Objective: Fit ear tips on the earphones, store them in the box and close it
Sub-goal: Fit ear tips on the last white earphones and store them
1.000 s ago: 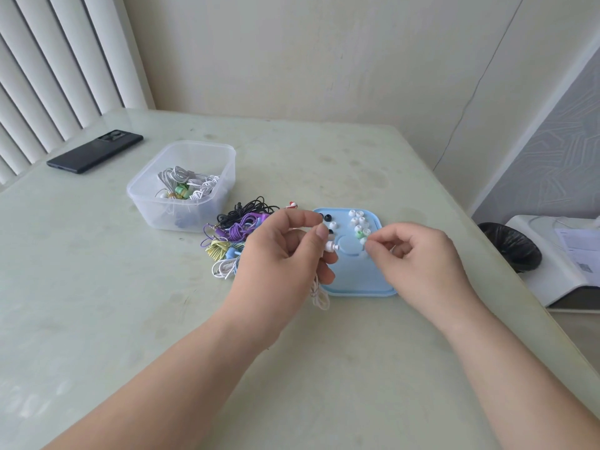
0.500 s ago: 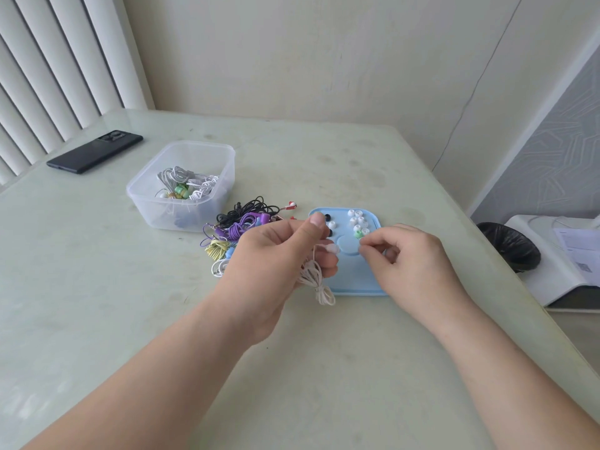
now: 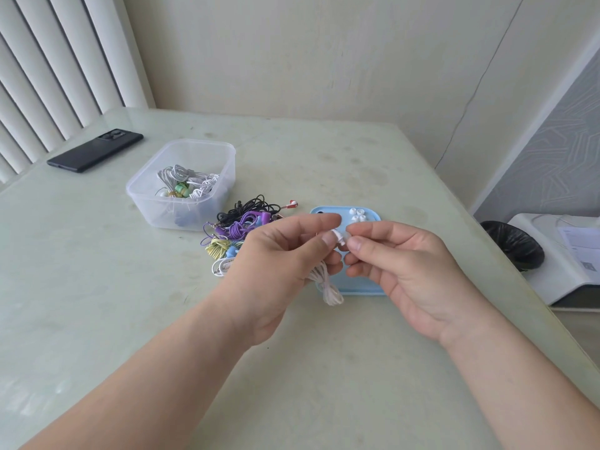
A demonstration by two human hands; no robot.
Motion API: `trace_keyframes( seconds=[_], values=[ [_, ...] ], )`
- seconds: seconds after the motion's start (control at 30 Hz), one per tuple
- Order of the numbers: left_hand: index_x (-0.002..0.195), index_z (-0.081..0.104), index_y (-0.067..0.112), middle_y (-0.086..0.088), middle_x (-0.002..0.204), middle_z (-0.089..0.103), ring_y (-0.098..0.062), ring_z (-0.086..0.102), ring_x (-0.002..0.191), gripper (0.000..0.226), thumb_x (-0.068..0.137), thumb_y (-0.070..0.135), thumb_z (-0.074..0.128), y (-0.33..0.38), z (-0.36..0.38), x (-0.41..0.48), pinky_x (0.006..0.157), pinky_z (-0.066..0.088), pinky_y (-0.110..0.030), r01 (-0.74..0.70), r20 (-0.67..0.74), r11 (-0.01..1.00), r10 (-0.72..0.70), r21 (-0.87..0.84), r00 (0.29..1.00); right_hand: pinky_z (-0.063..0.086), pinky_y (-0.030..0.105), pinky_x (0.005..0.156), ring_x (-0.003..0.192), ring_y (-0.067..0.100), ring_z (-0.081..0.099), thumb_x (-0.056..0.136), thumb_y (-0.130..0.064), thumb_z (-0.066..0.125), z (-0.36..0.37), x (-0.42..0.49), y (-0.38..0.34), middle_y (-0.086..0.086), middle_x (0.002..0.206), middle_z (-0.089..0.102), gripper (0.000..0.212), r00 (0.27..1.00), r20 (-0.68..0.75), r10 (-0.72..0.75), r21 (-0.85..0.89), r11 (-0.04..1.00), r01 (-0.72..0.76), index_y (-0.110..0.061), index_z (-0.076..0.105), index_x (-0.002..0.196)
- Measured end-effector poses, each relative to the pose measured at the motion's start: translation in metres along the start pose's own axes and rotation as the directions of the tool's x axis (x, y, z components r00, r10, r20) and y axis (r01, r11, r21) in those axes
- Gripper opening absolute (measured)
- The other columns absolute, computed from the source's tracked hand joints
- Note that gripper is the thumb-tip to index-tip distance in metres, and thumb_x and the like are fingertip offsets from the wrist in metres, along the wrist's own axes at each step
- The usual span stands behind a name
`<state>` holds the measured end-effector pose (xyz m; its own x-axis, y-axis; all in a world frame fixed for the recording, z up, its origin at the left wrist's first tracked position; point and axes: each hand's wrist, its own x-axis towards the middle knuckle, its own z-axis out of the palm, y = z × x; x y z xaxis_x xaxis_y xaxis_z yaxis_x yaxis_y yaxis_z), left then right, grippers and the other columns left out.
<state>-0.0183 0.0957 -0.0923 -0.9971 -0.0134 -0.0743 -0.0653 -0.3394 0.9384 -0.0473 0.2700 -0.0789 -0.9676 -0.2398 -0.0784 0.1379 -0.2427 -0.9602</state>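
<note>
My left hand point(image 3: 285, 258) grips a white earphone point(image 3: 339, 237) between thumb and forefinger, its bundled white cable point(image 3: 328, 285) hanging below the palm. My right hand point(image 3: 402, 264) pinches a small translucent ear tip point(image 3: 346, 238) right against the earphone's end. Both hands hover above the blue lid point(image 3: 354, 287), which lies flat and carries several white ear tips point(image 3: 357, 215) at its far end. A clear plastic box point(image 3: 152, 203) stands to the left with coiled earphones point(image 3: 185, 185) inside. A heap of black, purple and yellow earphones point(image 3: 237, 228) lies between box and lid.
A black phone point(image 3: 95, 150) lies at the table's far left, near the blinds. Off the table's right edge stand a black-lined bin point(image 3: 513, 245) and a white device point(image 3: 558, 254) with a paper sheet on it. The table's near edge is out of view.
Both hands rose off the blue lid and drew closer together. The right hand brought an ear tip up to the earphone held by the left hand.
</note>
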Motion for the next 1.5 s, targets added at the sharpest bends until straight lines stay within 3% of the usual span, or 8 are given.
trace_keyframes(
  seconds=[0.2,0.47,0.57,0.8,0.97,1.23,1.43,1.5],
  values=[
    [0.108,0.073,-0.001,-0.014,0.089,0.076,-0.020,0.069,0.075,0.014,0.097,0.006,0.069,-0.001,0.001,0.000,0.078,0.062,-0.034,-0.044,-0.014,0.998,0.045,0.034,0.999,0.060,0.028,0.068,0.070,0.020,0.070,0.077,-0.002,0.069,0.000,-0.001,-0.003,0.015,0.088,0.075,0.022,0.999,0.027,0.046,0.075,0.996,-0.048,-0.001,0.074,0.098],
    [0.103,0.078,0.007,-0.007,0.084,0.080,-0.017,0.077,0.075,0.009,0.096,0.009,0.071,-0.002,0.001,-0.002,0.071,0.061,-0.026,-0.144,-0.032,0.958,0.157,0.247,0.987,0.060,0.029,0.069,0.072,0.022,0.070,0.075,-0.003,0.071,0.002,-0.001,-0.001,0.015,0.087,0.075,0.021,1.000,0.018,0.013,0.041,0.999,-0.014,-0.002,0.077,0.095],
    [0.102,0.078,0.006,-0.005,0.080,0.079,-0.014,0.076,0.072,0.009,0.096,0.009,0.071,0.000,0.002,-0.003,0.067,0.057,-0.018,-0.146,-0.025,0.954,0.158,0.260,0.987,0.060,0.028,0.069,0.071,0.022,0.070,0.076,-0.002,0.071,0.003,-0.002,-0.001,0.015,0.086,0.075,0.020,1.000,0.000,0.000,0.039,0.999,0.000,-0.002,0.077,0.094],
    [0.101,0.077,0.009,-0.008,0.083,0.080,-0.020,0.078,0.078,0.007,0.097,0.011,0.072,-0.001,0.003,-0.003,0.074,0.063,-0.029,-0.145,-0.033,0.952,0.160,0.271,0.987,0.061,0.028,0.069,0.069,0.020,0.070,0.073,-0.002,0.074,0.004,-0.002,-0.001,0.014,0.079,0.074,0.011,1.000,-0.026,0.013,0.055,0.998,-0.012,-0.007,0.079,0.082],
    [0.099,0.077,0.007,-0.008,0.081,0.078,-0.018,0.076,0.075,0.006,0.097,0.009,0.071,-0.002,0.002,-0.002,0.070,0.059,-0.023,-0.157,-0.038,0.953,0.172,0.260,0.984,0.060,0.030,0.070,0.069,0.022,0.070,0.071,-0.003,0.075,0.007,-0.003,0.003,0.014,0.077,0.073,0.012,0.998,-0.032,-0.045,0.033,0.998,0.046,-0.009,0.080,0.079],
    [0.097,0.076,0.006,-0.014,0.079,0.077,-0.022,0.077,0.075,0.006,0.097,0.008,0.070,-0.002,0.005,-0.003,0.071,0.060,-0.025,-0.161,-0.060,0.952,0.182,0.260,0.981,0.056,0.041,0.084,0.074,0.029,0.072,0.068,-0.014,0.080,0.011,-0.004,0.011,0.020,0.086,0.077,0.016,0.983,-0.079,-0.164,-0.085,0.984,0.157,-0.010,0.082,0.083],
    [0.097,0.075,0.007,-0.010,0.079,0.078,-0.022,0.078,0.075,0.006,0.097,0.007,0.069,-0.001,0.006,-0.005,0.069,0.060,-0.022,-0.171,-0.051,0.942,0.193,0.288,0.980,0.056,0.046,0.078,0.080,0.035,0.069,0.078,-0.005,0.077,0.006,-0.002,0.012,0.022,0.090,0.076,0.009,0.983,-0.060,-0.175,-0.083,0.982,0.169,-0.009,0.081,0.086],
    [0.098,0.076,0.009,-0.008,0.079,0.078,-0.017,0.076,0.072,0.006,0.097,0.010,0.070,-0.001,0.005,-0.004,0.067,0.058,-0.022,-0.161,-0.062,0.939,0.188,0.304,0.980,0.054,0.041,0.071,0.081,0.033,0.068,0.084,-0.003,0.073,0.004,-0.002,0.012,0.020,0.096,0.076,0.010,0.980,-0.025,-0.198,-0.119,0.974,0.193,-0.008,0.080,0.089]
  ],
)
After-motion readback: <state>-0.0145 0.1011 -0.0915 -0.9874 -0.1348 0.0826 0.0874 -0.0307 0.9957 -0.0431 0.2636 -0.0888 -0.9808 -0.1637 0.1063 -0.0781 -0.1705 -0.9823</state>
